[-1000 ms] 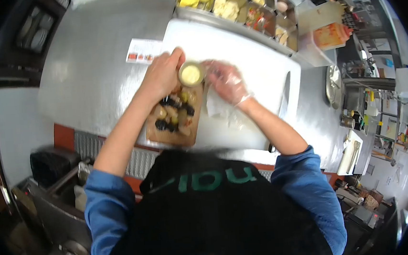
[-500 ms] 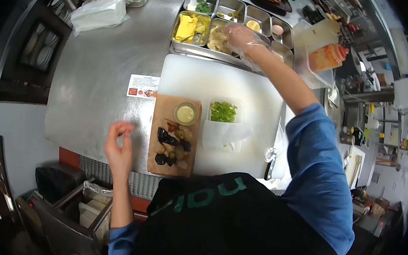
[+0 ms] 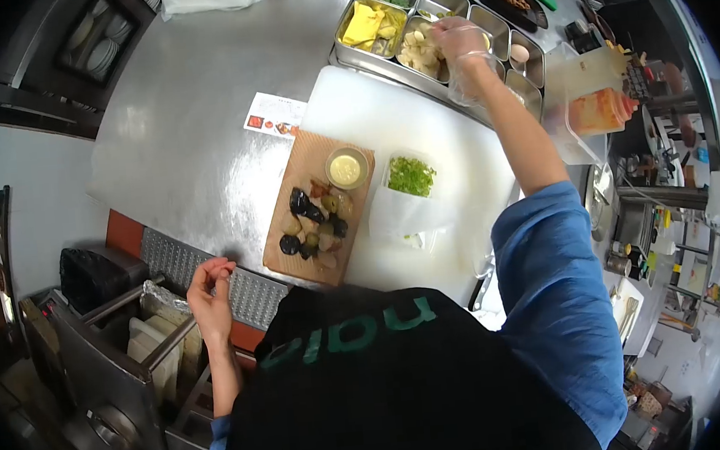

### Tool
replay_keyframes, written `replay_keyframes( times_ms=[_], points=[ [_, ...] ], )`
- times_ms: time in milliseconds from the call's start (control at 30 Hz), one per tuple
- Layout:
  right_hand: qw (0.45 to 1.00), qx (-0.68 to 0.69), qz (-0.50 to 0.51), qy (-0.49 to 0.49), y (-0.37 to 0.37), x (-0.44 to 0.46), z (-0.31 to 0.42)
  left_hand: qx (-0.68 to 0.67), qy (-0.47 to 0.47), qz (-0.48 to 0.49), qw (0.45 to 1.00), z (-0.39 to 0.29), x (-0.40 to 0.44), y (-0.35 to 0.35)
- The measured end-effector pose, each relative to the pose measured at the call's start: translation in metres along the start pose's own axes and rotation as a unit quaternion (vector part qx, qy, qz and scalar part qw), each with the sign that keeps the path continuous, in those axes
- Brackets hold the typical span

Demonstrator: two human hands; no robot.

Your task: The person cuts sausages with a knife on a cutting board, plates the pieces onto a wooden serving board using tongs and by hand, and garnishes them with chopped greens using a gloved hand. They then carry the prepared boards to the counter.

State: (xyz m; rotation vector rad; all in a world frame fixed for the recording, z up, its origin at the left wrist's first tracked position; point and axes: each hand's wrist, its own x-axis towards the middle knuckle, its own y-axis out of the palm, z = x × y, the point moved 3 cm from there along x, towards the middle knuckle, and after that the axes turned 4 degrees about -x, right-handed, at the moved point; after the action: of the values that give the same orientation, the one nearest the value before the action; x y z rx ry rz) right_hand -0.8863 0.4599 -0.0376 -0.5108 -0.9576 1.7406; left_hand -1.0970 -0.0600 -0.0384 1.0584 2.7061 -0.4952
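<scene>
Pale chunks (image 3: 418,55) in the steel tray (image 3: 385,71), top centre; gloved right hand (image 3: 455,41) over their right side, fingers bent down, impossible to tell whether pinching any; nearer, wooden board (image 3: 314,151) bearing dark and light morsels (image 3: 313,224) and sauce cup (image 3: 346,170); bare left hand (image 3: 211,298) by the front of the counter (image 3: 178,172), loosely half-curled
</scene>
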Motion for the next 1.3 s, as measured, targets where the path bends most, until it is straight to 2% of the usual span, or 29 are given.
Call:
replay_keyframes(
  times_ms=[33, 100, 133, 167, 200, 233, 267, 333, 367, 433, 467, 500, 667, 867, 933, 1000, 1133, 1300],
  points=[
    [1.000, -0.003, 0.002, 0.000, -0.012, -0.006, 0.001, -0.015, 0.010, -0.001, 1.000, 0.004, -0.001, 0.001],
    [0.984, 0.131, 0.072, 0.101, -0.038, -0.033, 0.017, -0.027, 0.027, 0.008, 0.999, 0.010, -0.001, 0.000],
    [0.982, 0.130, 0.084, 0.103, -0.042, -0.051, 0.028, -0.024, 0.032, 0.016, 0.999, 0.012, 0.000, 0.001],
    [0.978, 0.164, 0.107, 0.076, -0.043, -0.075, 0.040, -0.024, 0.061, 0.025, 0.998, 0.009, 0.001, 0.005],
    [0.971, 0.198, 0.126, 0.049, -0.047, -0.101, 0.053, -0.024, 0.042, 0.013, 0.999, 0.002, -0.001, 0.012],
    [0.968, 0.177, 0.179, 0.012, -0.051, -0.128, 0.079, -0.030, 0.070, 0.030, 0.997, -0.004, 0.001, 0.018],
    [0.960, 0.157, 0.229, -0.023, -0.048, -0.158, 0.105, -0.032, 0.059, 0.033, 0.997, -0.011, 0.001, 0.025],
    [0.935, 0.212, 0.281, -0.030, -0.016, -0.202, 0.120, -0.058, 0.075, 0.042, 0.995, -0.010, 0.005, 0.038],
    [0.922, 0.221, 0.316, 0.005, -0.005, -0.221, 0.134, -0.060, 0.077, 0.042, 0.994, -0.016, 0.005, 0.045],
    [0.908, 0.228, 0.350, 0.040, 0.011, -0.242, 0.148, 0.060, 0.181, 0.044, 0.981, -0.041, 0.000, 0.060],
    [0.896, 0.244, 0.369, 0.045, 0.020, -0.249, 0.149, 0.070, 0.229, 0.053, 0.969, -0.049, 0.001, 0.067],
    [0.883, 0.260, 0.388, 0.051, 0.026, -0.253, 0.151, 0.045, 0.225, 0.063, 0.971, -0.058, 0.001, 0.074],
    [0.888, 0.242, 0.389, 0.044, 0.035, -0.260, 0.148, 0.019, 0.195, 0.105, 0.975, -0.063, 0.005, 0.085],
    [0.904, 0.215, 0.368, 0.023, 0.042, -0.265, 0.145, 0.086, 0.200, 0.068, 0.974, -0.058, 0.006, 0.081],
    [0.911, 0.207, 0.355, 0.024, 0.044, -0.267, 0.143, 0.130, 0.264, 0.015, 0.956, -0.054, 0.008, 0.079],
    [0.930, 0.167, 0.321, -0.062, 0.048, -0.268, 0.143, 0.128, 0.245, 0.010, 0.961, -0.050, 0.010, 0.077],
    [0.936, 0.141, 0.315, -0.074, 0.046, -0.274, 0.153, 0.129, 0.202, 0.020, 0.970, -0.042, 0.014, 0.075],
    [0.959, 0.075, 0.243, -0.122, 0.038, -0.272, 0.159, 0.133, 0.199, 0.024, 0.971, -0.037, 0.019, 0.075]
  ],
)
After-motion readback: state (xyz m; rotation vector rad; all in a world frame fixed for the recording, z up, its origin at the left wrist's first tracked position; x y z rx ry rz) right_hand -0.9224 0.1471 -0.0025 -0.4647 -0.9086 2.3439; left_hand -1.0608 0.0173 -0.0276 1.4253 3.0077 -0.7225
